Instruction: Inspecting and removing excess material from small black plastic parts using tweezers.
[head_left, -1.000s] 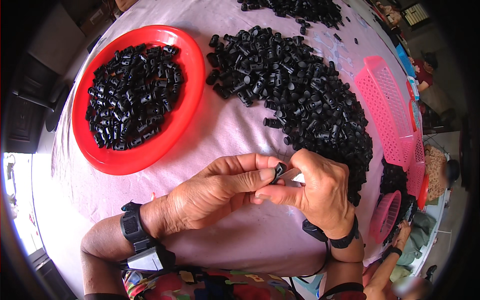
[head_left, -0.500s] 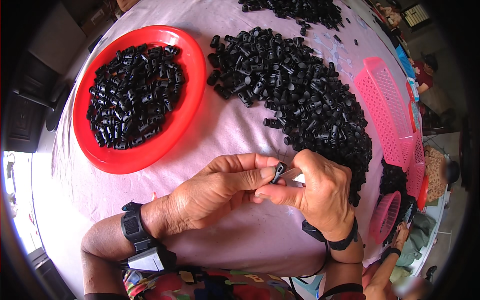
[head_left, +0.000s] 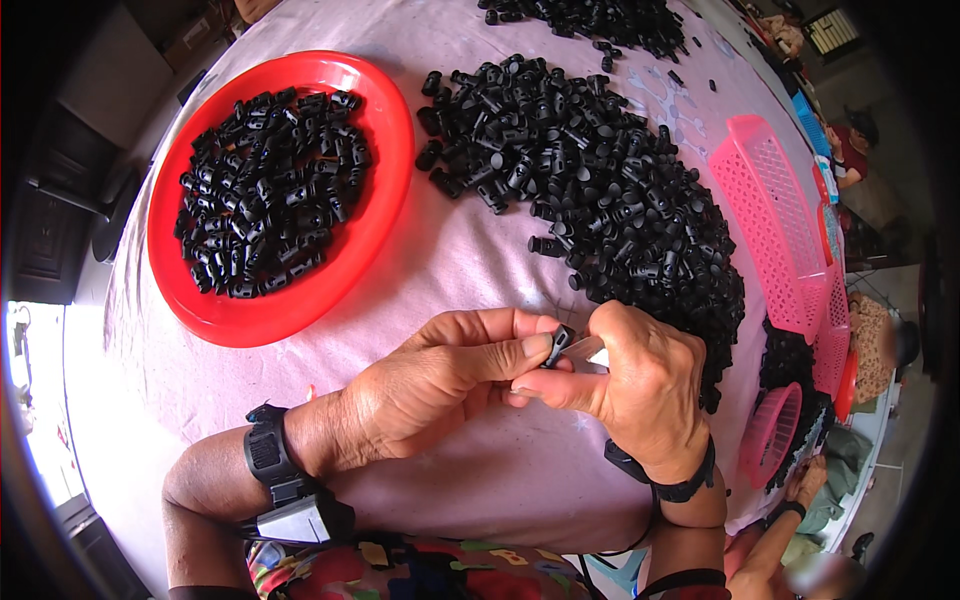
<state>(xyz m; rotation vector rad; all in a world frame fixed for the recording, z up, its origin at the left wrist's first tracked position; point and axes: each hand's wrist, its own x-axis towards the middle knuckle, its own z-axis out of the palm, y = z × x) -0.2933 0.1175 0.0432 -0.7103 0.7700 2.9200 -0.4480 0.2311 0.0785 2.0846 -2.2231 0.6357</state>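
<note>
Below and to the right of the red plastic tray (head_left: 392, 190), the fingers of the left hand (head_left: 425, 375) pinch one black plastic cord lock (head_left: 558, 343), thumb against forefinger. The fingers of the right hand (head_left: 650, 385) are closed on a small pale tool (head_left: 592, 354), partly clear, whose end comes up to this cord lock; its exact kind I cannot tell. Compared with half a second ago, very little has changed: both hands have moved only slightly to the right and both grips are the same, so I judge that the handling of this one piece continues. Inside the tray lie many similar cord locks (head_left: 270, 195). To the right of the tray, a large heap (head_left: 620, 180) of them spreads over the cloth-covered bench (head_left: 460, 260). Farther right of the tray, beyond the heap, stands a pink perforated basket (head_left: 750, 200). Far to the tray's lower right, a co-worker's hand (head_left: 808, 480) has shifted a little. On the cord locks and the tray, I can read no brand, label or writing.
</note>
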